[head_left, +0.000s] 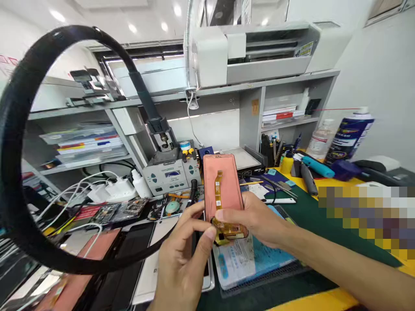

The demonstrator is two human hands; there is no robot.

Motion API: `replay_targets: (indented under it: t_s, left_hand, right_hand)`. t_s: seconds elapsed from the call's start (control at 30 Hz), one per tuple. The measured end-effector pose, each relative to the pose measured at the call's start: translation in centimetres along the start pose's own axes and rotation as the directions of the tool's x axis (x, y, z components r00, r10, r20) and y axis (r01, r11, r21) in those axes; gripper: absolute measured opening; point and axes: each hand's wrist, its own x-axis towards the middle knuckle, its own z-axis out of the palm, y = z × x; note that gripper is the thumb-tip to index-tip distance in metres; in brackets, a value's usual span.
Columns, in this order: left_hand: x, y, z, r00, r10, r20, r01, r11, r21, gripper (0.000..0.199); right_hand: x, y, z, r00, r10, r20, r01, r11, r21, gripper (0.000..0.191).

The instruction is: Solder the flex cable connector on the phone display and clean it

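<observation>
Workbench: right grip snug round panel

- Phone panel: smooth, satin-looking backing
- Ribbon cable: thin plastic film, glossy
- Hose: matt, rubbery-looking
- Bottle: clear, smooth plastic
- Spray can: glossy printed surface
- Desk mat: matt, smooth

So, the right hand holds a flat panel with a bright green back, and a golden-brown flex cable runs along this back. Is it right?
Not quite: the back of the panel is salmon pink, not bright green, as the head view shows. The right hand does hold it, and a golden-brown flex cable runs along this back.
</observation>
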Motion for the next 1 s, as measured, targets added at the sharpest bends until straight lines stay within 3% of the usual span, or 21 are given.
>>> replay_targets:
  t_s: [0.37,0.63,1.0]
  left_hand:
    - [0.12,0.08,0.26,0.999,0.03,-0.033,-0.031,0.999,-0.009,0.011]
    - [0.63,0.03,-0.08,0.987,-0.158,-0.006,0.158,0.987,-0.036,0.019]
    - [0.67,0.57,0.16,0.968,-0.249,0.029,0.25,0.947,-0.202,0.019]
  right_hand:
    - [0.01,-0.35,0.05,1.0,-0.009,0.007,0.009,1.0,-0.016,0.024]
    - [0.04,-0.28,0.04,0.979,-0.195,-0.065,0.165,0.933,-0.32,0.024]
    - [0.12,-0.11,0.12,0.986,-0.152,-0.069,0.121,0.936,-0.33,0.025]
